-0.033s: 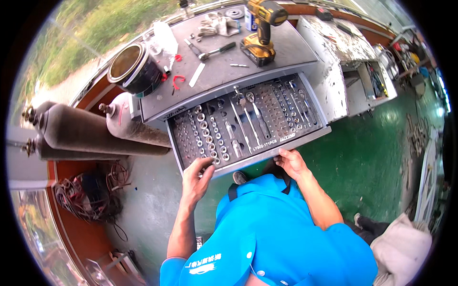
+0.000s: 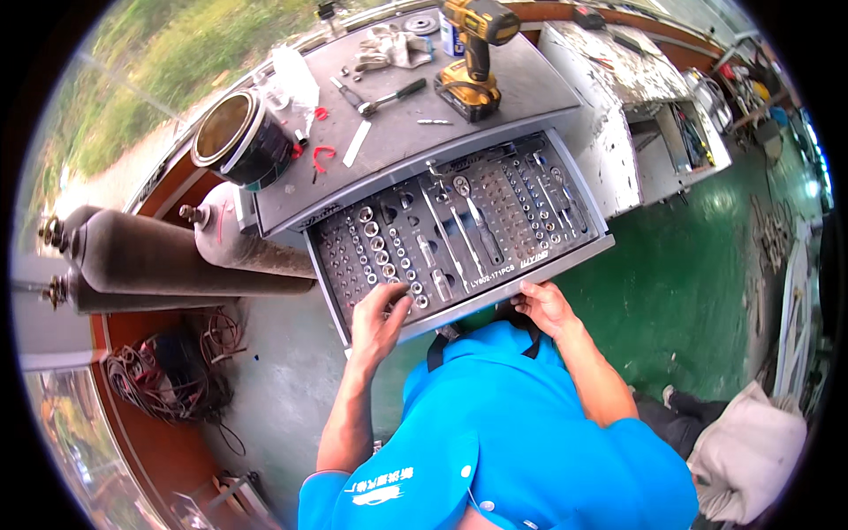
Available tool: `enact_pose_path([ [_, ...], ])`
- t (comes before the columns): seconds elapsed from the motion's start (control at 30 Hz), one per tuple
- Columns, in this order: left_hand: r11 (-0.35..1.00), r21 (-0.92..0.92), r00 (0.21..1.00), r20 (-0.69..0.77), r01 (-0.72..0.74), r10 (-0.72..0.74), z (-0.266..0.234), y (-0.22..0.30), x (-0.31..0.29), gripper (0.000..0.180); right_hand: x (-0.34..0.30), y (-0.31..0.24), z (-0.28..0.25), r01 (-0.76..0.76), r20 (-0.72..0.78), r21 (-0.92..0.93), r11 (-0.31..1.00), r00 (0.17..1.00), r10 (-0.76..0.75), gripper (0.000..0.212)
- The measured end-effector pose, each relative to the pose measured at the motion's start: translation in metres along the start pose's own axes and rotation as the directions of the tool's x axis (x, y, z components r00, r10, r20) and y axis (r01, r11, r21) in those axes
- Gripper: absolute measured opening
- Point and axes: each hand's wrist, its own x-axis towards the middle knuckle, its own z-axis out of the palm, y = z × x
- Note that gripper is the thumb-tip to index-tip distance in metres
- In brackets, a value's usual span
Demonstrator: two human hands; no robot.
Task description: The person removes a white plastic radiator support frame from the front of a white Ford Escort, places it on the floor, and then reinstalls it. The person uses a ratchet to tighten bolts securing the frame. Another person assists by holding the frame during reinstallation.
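Observation:
An open drawer (image 2: 331, 314) of a grey tool cabinet holds a dark tray of tools. My left hand (image 2: 378, 325) hovers over the drawer's front left corner, fingers bent and thumb apart, beside a row of chrome sockets (image 2: 382, 257). Nothing shows between its fingers. At the front edge, right of the middle, my right hand (image 2: 545, 307) grips the drawer, its fingers partly hidden below the rim. Between the hands lie a ratchet (image 2: 475, 212), long extension bars (image 2: 444, 225) and small bits (image 2: 508, 208) in their slots.
On the cabinet top (image 2: 389, 141) stand a yellow cordless driver (image 2: 473, 66) and an open can (image 2: 234, 137), with gloves (image 2: 393, 46) and a ratchet handle (image 2: 380, 97). Gas cylinders (image 2: 146, 252) lie left. A worn white cabinet (image 2: 609, 115) stands right.
My left hand has shifted slightly up and right, farther over the drawer's front sockets. My right hand keeps its grip on the drawer edge. The view has tilted a little.

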Motion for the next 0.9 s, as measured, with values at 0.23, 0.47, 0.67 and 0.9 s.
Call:
enact_pose_path([
  [0.23, 0.972, 0.041, 0.965, 0.140, -0.230, 0.222, 0.094, 0.004, 0.071, 0.023, -0.037, -0.017, -0.048, 0.117, -0.204, 0.115, 0.987, 0.975, -0.092, 0.039],
  [0.47, 0.916, 0.207, 0.938, 0.121, -0.344, 0.325, 0.171, 0.018, 0.119, 0.022, -0.050, -0.034, -0.059, -0.015, -0.191, -0.067, 0.998, 0.982, 0.002, 0.040],
  [0.67, 0.904, 0.281, 0.946, 0.073, -0.322, 0.315, 0.192, 0.029, 0.126, 0.018, -0.050, -0.045, -0.077, -0.080, -0.134, -0.116, 0.990, 0.989, 0.064, 0.044],
  [0.9, 0.871, 0.362, 0.924, -0.060, -0.332, 0.377, 0.207, 0.034, 0.122, 0.011, -0.054, -0.093, -0.087, -0.189, 0.014, -0.556, 0.809, 0.971, 0.237, 0.037],
])
